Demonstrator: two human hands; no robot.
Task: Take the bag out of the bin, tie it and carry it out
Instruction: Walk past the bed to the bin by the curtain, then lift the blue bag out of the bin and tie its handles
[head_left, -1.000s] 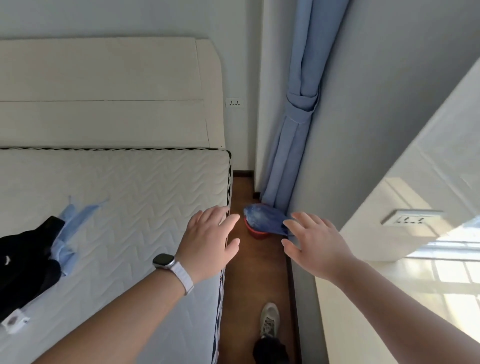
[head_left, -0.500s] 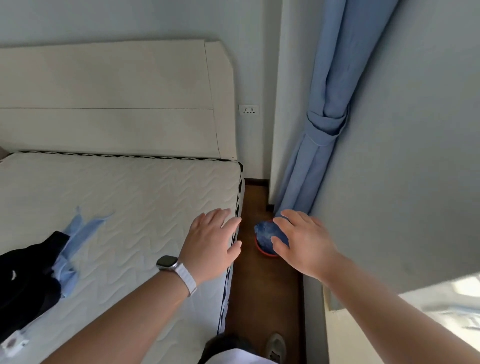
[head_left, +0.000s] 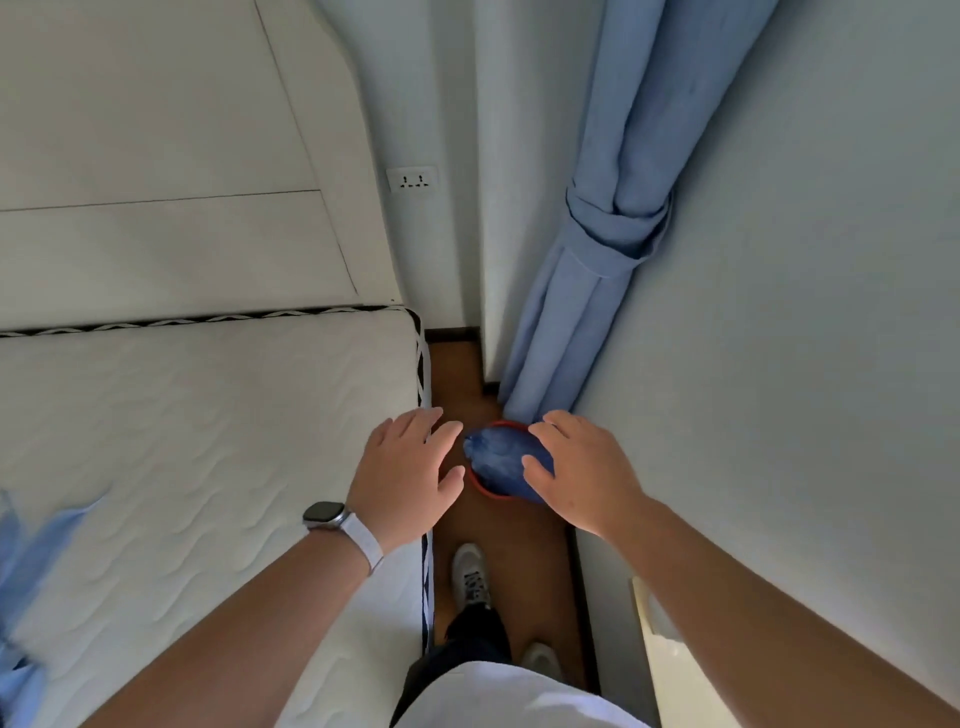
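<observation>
A small red bin stands on the wooden floor in the narrow gap between the bed and the wall, lined with a blue bag that covers its top. My right hand hovers over the bin's right side, fingers spread, hiding part of the bag. My left hand, with a watch on its wrist, is held out open above the mattress edge, just left of the bin. Neither hand holds anything.
A white mattress and headboard fill the left. A tied blue curtain hangs down right behind the bin. The wall closes the right side. My shoes stand on the floor strip. Blue cloth lies on the bed.
I have stepped closer along the bed, so the bin looms larger under my hands. Both hands stayed open and now flank the bin; the dark clothing on the bed left the view.
</observation>
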